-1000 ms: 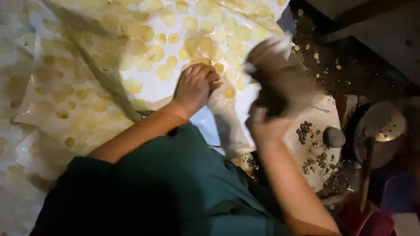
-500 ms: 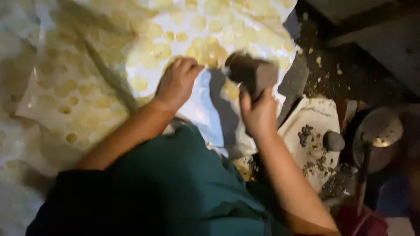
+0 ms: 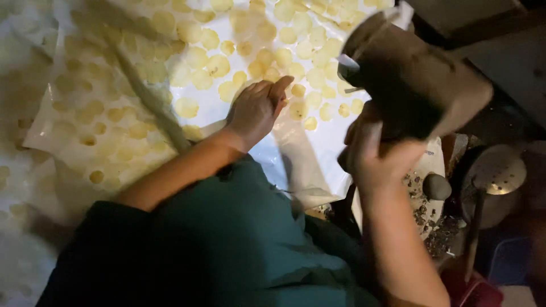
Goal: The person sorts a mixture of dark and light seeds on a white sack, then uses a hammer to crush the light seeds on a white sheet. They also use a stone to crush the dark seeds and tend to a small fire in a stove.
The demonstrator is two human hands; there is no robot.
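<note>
My left hand lies palm down on a white plastic sheet, its fingers among several pale yellow round slices spread over the sheet. My right hand is raised close to the camera and grips a dark brown blocky tool, which tilts up to the right above the sheet's right edge. A thin blade-like part shows at the tool's left end.
A second sheet with more slices lies at left. At right are a white mat with dark crumbs, a grey round stone, a metal ladle-like disc and a red object. My green sleeve fills the foreground.
My right hand has lifted the brown tool higher and closer to the camera, toward the right. My left hand stayed flat on the sheet among the slices.
</note>
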